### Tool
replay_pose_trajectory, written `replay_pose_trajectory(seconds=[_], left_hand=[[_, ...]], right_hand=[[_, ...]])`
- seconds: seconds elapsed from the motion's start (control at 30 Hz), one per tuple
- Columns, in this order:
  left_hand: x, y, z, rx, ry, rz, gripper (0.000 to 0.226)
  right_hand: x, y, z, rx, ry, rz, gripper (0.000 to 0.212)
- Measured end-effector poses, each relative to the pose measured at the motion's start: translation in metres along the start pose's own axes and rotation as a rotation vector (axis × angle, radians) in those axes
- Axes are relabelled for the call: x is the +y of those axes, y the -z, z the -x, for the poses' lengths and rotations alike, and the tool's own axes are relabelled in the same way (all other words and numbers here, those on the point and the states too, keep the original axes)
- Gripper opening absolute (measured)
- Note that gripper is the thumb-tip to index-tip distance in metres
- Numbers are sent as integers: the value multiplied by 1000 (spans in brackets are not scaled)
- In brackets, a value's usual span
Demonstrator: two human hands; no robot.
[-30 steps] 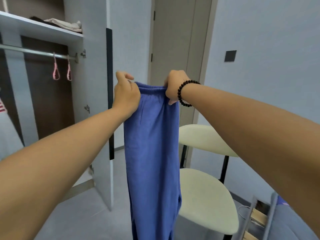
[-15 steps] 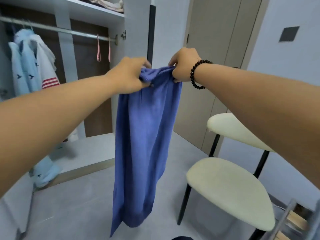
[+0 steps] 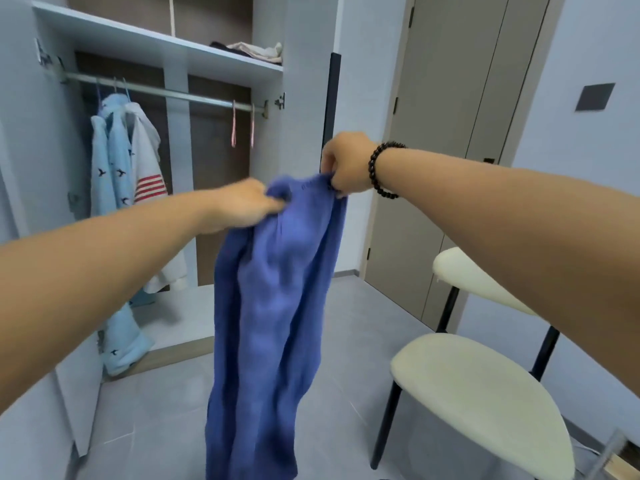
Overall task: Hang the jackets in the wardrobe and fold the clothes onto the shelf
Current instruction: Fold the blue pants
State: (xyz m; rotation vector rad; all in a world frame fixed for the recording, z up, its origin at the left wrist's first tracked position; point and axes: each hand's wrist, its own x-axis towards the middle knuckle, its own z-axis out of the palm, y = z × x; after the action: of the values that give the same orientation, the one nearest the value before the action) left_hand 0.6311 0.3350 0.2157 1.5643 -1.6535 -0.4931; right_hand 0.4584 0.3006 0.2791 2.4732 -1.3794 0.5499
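Hanging in mid-air before an open wardrobe (image 3: 294, 46), a pair of blue trousers (image 3: 270, 306) is gripped at the waistband by both hands: the left hand (image 3: 242, 206) is curled round one side, the right hand (image 3: 346, 164) pinches the other. Jackets (image 3: 124, 168) are seen on the rail (image 3: 162, 91), folded clothes (image 3: 256, 50) on the shelf (image 3: 145, 46), a cream chair (image 3: 485, 393) alongside

trousers (image 3: 273, 306): soft blue knit cloth, matt
rail (image 3: 166, 92): smooth bright metal
chair seat (image 3: 485, 400): smooth cream, matt
bracelet (image 3: 381, 169): glossy black beads
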Motion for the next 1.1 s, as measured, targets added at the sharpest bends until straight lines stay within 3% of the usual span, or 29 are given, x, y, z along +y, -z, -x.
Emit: replay_pose_trajectory(seconds=[0.2,0.3,0.43,0.5,0.67,0.77,0.83,0.93,1.1], left_hand=[[-13,9,19,51,66,306,16],[-16,22,22,32,112,489,24],[-16,36,32,47,107,595,26],[-16,39,40,40,97,610,29],[2,26,62,12,28,567,27],[15,10,76,-9,-44,498,27],[26,-5,87,-40,-95,410,23],[48,-38,101,-86,-153,239,23],[78,-114,131,-201,-266,73,23]], right_hand=[[-22,-14,0,4,43,77,26],[-33,-12,-2,-4,55,110,25],[-42,-7,0,-4,56,66,9],[-45,-8,3,-9,27,-10,12],[-51,-7,26,-81,-68,-365,41],[-45,-7,40,-145,-243,-1059,26],[-39,-5,60,-88,-380,-1251,20],[-18,-4,91,-31,-470,-1254,35],[24,-17,162,119,-614,-1306,6]])
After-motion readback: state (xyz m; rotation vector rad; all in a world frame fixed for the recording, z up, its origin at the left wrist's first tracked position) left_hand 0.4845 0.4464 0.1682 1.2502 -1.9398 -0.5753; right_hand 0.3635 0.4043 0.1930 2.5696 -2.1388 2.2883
